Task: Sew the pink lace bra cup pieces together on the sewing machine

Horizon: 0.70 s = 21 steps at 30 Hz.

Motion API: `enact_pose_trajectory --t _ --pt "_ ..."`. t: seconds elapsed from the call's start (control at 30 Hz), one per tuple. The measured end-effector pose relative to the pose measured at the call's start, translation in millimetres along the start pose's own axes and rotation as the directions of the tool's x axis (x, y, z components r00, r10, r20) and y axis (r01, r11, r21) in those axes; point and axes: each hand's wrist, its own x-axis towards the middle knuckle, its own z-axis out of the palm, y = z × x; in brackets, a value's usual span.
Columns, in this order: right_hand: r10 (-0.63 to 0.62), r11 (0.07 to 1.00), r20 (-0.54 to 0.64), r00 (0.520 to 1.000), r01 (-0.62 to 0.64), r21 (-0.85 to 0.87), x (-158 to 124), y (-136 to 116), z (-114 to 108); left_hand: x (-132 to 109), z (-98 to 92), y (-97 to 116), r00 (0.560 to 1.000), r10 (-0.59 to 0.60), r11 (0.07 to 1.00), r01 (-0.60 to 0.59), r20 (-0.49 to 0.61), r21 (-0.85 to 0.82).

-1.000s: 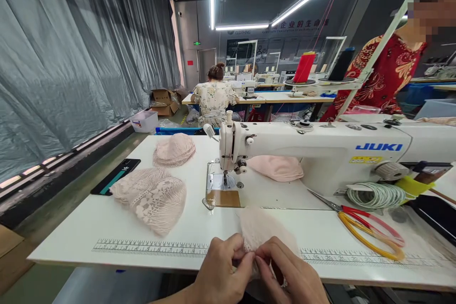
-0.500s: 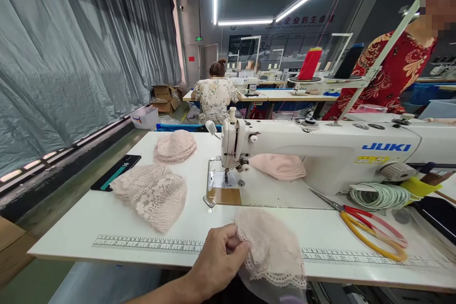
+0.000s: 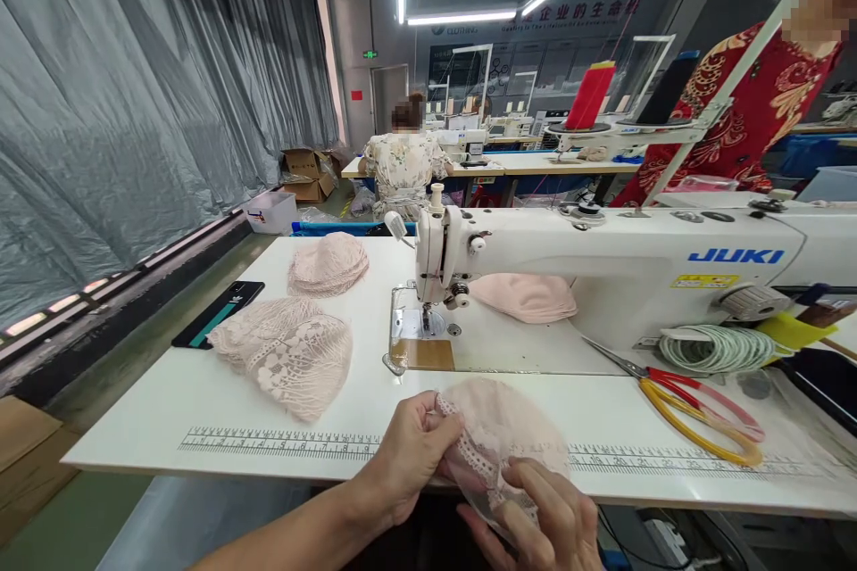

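A pale pink lace bra cup [image 3: 505, 410] with a scalloped trim lies over the table's front edge. My left hand [image 3: 419, 446] pinches its left corner between thumb and fingers. On its lower right side, my right hand [image 3: 542, 513] has its fingers bent against the lace trim, with the thumb underneath. Behind the cup stands a white sewing machine [image 3: 603, 263], its needle area [image 3: 427, 321] bare of fabric. More lace cups [image 3: 295, 357] lie to the left, with a pile of pink cups [image 3: 328, 263] behind them. Smooth pink pads [image 3: 526, 296] rest under the machine arm.
Scissors [image 3: 703, 410] with red and yellow handles lie at the right beside a coil of pale green cord [image 3: 716, 348]. A dark phone-like object [image 3: 218, 314] sits at the table's left edge. One person [image 3: 402, 161] sits ahead; another [image 3: 743, 116] stands at the right.
My right hand has come into view and taken the lower right of the lace cup. The trim is now lifted and folded up, while my left hand keeps its pinch.
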Motion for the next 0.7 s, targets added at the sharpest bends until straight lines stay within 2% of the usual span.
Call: enact_pose_trajectory --t 0.17,0.23,0.43,0.57,0.7 --pt "-0.18 0.977 0.084 0.98 0.169 0.128 13.1 19.7 -12.3 1.3 0.1 0.2 1.0 0.011 1.0 -0.012 0.02 0.021" --pt "-0.22 0.963 0.108 0.97 0.198 0.184 18.5 25.8 -17.3 1.7 0.0 0.5 1.0 0.024 0.999 -0.025 0.013 0.035" --pt "-0.302 0.938 0.022 0.953 0.293 0.184 18.6 28.8 -16.0 0.6 1.9 2.0 1.0 -0.021 0.996 0.021 -0.004 0.089" --pt "-0.283 0.944 0.04 0.958 0.271 0.186 19.7 26.7 -16.7 0.0 4.1 3.9 0.999 -0.039 0.993 0.038 0.004 0.114" --pt "-0.199 0.965 0.123 0.972 0.173 0.195 26.4 23.2 -21.6 2.4 4.2 2.3 0.998 -0.061 0.985 0.06 -0.001 0.163"
